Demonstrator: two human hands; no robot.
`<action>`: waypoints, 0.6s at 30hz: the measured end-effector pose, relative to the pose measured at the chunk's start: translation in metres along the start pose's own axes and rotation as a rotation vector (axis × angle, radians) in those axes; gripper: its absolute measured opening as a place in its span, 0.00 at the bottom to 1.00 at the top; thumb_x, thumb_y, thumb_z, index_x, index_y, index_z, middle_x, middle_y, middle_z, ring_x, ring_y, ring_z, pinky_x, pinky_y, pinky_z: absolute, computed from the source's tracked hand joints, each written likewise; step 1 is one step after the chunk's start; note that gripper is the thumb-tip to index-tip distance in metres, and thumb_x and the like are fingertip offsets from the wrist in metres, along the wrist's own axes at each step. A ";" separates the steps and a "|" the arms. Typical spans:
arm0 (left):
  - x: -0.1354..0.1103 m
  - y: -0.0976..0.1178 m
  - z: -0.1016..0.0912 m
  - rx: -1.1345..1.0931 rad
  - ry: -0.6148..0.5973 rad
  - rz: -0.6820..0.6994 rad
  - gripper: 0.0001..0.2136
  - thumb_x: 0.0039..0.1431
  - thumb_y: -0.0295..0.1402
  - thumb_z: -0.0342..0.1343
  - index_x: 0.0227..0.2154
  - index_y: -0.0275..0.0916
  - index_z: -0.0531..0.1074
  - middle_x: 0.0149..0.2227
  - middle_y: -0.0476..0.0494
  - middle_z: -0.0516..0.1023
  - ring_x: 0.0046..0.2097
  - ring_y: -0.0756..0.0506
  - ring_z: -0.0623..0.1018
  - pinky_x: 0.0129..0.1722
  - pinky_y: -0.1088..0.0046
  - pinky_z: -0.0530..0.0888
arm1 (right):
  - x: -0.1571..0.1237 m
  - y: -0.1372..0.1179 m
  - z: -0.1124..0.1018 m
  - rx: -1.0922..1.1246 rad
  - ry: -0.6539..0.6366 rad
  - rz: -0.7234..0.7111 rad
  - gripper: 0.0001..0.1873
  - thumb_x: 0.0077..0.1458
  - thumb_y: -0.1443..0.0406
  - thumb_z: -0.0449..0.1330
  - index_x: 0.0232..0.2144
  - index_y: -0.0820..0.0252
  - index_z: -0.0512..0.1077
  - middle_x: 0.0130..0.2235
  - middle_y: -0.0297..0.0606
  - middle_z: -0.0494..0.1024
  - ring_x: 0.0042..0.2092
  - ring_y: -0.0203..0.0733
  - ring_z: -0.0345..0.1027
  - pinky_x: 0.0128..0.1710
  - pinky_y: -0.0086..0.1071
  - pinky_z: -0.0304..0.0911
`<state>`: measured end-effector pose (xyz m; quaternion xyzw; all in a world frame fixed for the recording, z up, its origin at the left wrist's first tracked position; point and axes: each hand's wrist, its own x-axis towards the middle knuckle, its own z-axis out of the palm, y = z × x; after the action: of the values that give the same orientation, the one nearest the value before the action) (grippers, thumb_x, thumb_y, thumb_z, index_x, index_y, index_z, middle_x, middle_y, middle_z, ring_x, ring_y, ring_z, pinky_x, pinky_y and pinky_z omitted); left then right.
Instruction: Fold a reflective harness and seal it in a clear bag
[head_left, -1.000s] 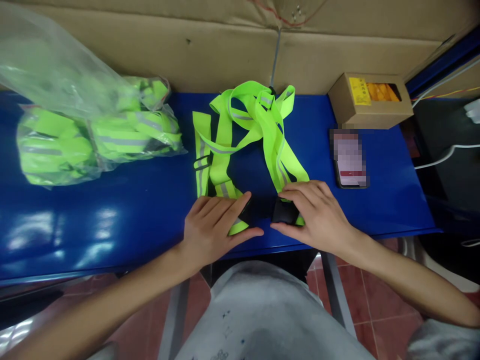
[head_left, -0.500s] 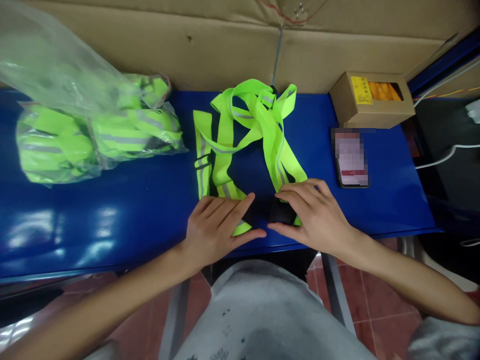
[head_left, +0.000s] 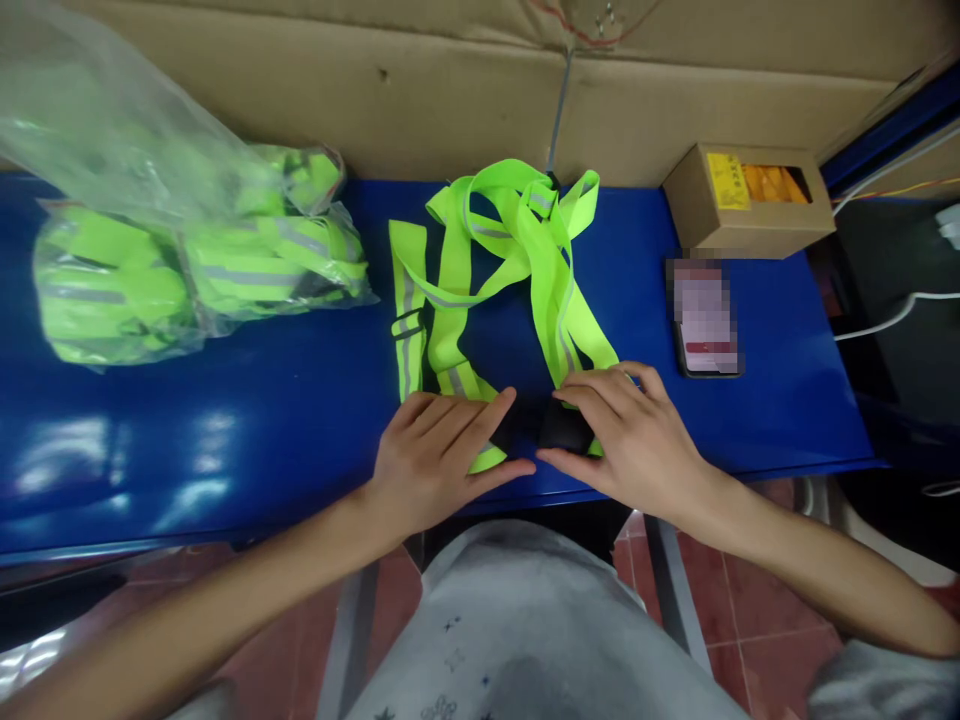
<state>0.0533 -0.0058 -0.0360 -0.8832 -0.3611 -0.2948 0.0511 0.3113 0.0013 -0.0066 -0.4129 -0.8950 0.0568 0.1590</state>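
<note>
A neon green reflective strap vest (head_left: 510,260) lies spread on the blue table (head_left: 262,420). My left hand (head_left: 431,455) grips the near left strap end, with a black buckle piece between thumb and forefinger. My right hand (head_left: 626,435) is closed on the other black buckle piece (head_left: 564,430) at the near right strap end. The two buckle halves sit almost touching near the table's front edge.
A clear plastic bag (head_left: 172,260) of folded green vests lies at the left. A phone (head_left: 703,325) rests right of the vest, and a small cardboard box (head_left: 746,205) stands behind it. Cardboard lines the back wall. White cables hang at the right.
My two hands have drawn the black buckle halves closer together; the gap between them has narrowed. Everything else stays in place.
</note>
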 end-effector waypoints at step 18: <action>-0.007 0.004 -0.028 -0.133 -0.337 0.265 0.30 0.72 0.57 0.51 0.64 0.40 0.70 0.60 0.35 0.80 0.56 0.37 0.81 0.58 0.53 0.73 | -0.022 0.018 -0.018 -0.072 -0.260 -0.180 0.32 0.68 0.49 0.63 0.65 0.63 0.70 0.69 0.55 0.69 0.70 0.63 0.62 0.68 0.64 0.54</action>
<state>0.0383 -0.0210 -0.0161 -0.9611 -0.2251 -0.1570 -0.0301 0.3436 -0.0040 0.0012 -0.3256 -0.9429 0.0634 0.0314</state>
